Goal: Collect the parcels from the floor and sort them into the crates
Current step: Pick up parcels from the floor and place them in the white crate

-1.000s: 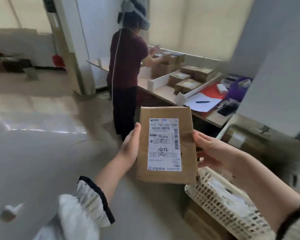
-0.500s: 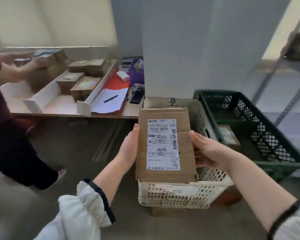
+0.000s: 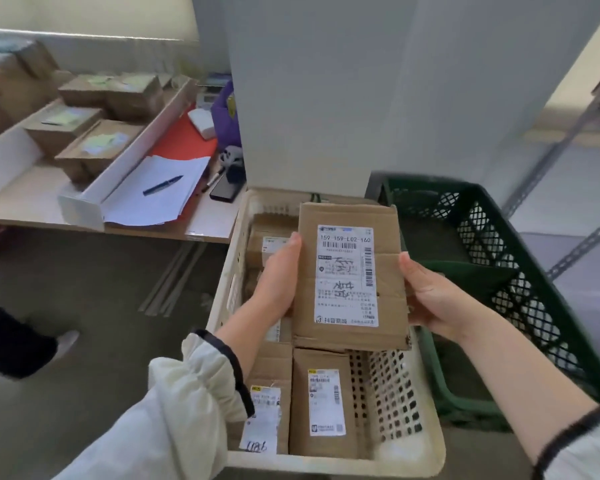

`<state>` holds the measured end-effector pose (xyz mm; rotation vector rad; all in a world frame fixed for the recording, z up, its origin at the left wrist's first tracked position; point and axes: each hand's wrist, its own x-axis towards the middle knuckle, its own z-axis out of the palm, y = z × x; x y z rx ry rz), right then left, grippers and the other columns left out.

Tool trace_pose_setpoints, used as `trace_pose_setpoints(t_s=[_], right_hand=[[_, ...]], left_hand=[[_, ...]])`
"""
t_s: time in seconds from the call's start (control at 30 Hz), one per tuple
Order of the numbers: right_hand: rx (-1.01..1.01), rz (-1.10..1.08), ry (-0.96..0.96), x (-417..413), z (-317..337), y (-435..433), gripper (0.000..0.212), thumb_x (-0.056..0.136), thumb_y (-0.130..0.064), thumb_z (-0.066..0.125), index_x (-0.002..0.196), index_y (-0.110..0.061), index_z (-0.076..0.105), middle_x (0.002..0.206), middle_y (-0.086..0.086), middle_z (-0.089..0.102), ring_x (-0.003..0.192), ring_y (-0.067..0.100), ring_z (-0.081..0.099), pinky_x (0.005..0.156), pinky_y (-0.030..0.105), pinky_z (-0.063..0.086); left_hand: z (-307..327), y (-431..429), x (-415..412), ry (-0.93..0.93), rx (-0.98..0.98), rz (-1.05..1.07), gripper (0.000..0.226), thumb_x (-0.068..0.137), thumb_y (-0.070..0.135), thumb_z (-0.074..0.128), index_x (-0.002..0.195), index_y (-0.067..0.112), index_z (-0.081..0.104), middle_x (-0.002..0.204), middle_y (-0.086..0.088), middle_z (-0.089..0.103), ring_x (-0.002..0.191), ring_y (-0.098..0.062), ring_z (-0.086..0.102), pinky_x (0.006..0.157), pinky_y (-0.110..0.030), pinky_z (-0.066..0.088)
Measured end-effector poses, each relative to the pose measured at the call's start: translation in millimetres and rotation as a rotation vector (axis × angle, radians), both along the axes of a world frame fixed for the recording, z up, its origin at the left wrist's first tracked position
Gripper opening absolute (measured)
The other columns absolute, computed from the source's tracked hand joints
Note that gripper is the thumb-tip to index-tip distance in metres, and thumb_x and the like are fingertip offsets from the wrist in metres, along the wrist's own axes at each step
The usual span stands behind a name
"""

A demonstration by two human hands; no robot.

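Head view shows a flat cardboard parcel held in the air just above the white crate, with its shipping label facing up toward the camera. The left hand clasps the parcel's left edge and the right hand clasps its right edge. Each thumb lies on the front face, while the fingers behind the cardboard are hidden.

The step in hand looks like choosing a crate and setting the parcel down. The printed code is readable at this angle, so it is best checked now, before the parcel is lowered.

If the white crate is the right one, its stacked parcels fill the left and middle. A bare strip of perforated floor runs along the right wall, and that strip seems the better spot. The parcel should go down level and label-up, shifted to the right. The right fingers should slide out before they get trapped against the wall, and both hands should release only once the cardboard is resting.

If the code belongs elsewhere, the green crate stands just beside it on the right, within an easy sideways carry.
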<state>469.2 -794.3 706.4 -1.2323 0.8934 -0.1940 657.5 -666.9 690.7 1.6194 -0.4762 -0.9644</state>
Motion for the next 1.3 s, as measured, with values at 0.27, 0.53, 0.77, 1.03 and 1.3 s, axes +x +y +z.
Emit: trace_pose_setpoints(t_s=[0.27,0.53,0.77,1.03,1.3], right_hand=[[0.257,-0.007,0.146,-4,-91,-29,0.054,0.073,-0.052,0.059,0.121,-0.027,0.056,0.103,0.008,0.073,0.091,0.027,0.071,0.069,0.043,0.057],[0.384,-0.026,0.188,37,-147,-41,0.046,0.081,-0.056,0.052,0.119,-0.03,0.059,0.103,0.003,0.073,0.09,0.022,0.071,0.067,0.039,0.056],[0.393,0.032,0.187,131,-183,-49,0.032,0.089,-0.058,0.046,0.112,-0.04,0.06,0.104,-0.006,0.071,0.097,0.022,0.065,0.059,0.034,0.056],[0.459,0.031,0.219,178,-233,-31,0.032,0.091,-0.055,0.045,0.113,-0.035,0.057,0.109,-0.003,0.067,0.104,0.023,0.059,0.069,0.042,0.053],[0.453,0.011,0.215,190,-250,-29,0.043,0.092,-0.051,0.046,0.13,-0.03,0.051,0.116,-0.004,0.064,0.108,0.02,0.056,0.079,0.045,0.049]], left_hand=[[-75,-22,-12,-0.007,0.294,0.012,0.063,0.086,0.062,0.024,0.12,0.019,0.056,0.118,-0.005,0.059,0.111,-0.025,0.055,0.1,-0.049,0.041],[-128,-36,31,0.178,0.366,0.029,0.056,0.092,0.061,0.03,0.118,0.022,0.06,0.112,-0.002,0.067,0.103,-0.023,0.063,0.098,-0.048,0.045],[-151,-39,110,0.034,0.482,0.087,0.055,0.097,0.057,0.025,0.126,0.021,0.056,0.118,-0.001,0.066,0.106,-0.021,0.062,0.099,-0.041,0.043],[-196,-33,130,-0.163,0.547,0.157,0.05,0.102,0.04,0.025,0.131,0.01,0.051,0.125,-0.006,0.058,0.113,-0.022,0.052,0.089,-0.028,0.035],[-219,-39,137,-0.271,0.595,0.21,0.04,0.102,0.033,0.026,0.09,0.011,0.057,0.076,-0.003,0.057,0.072,-0.017,0.054,0.06,-0.031,0.037]])
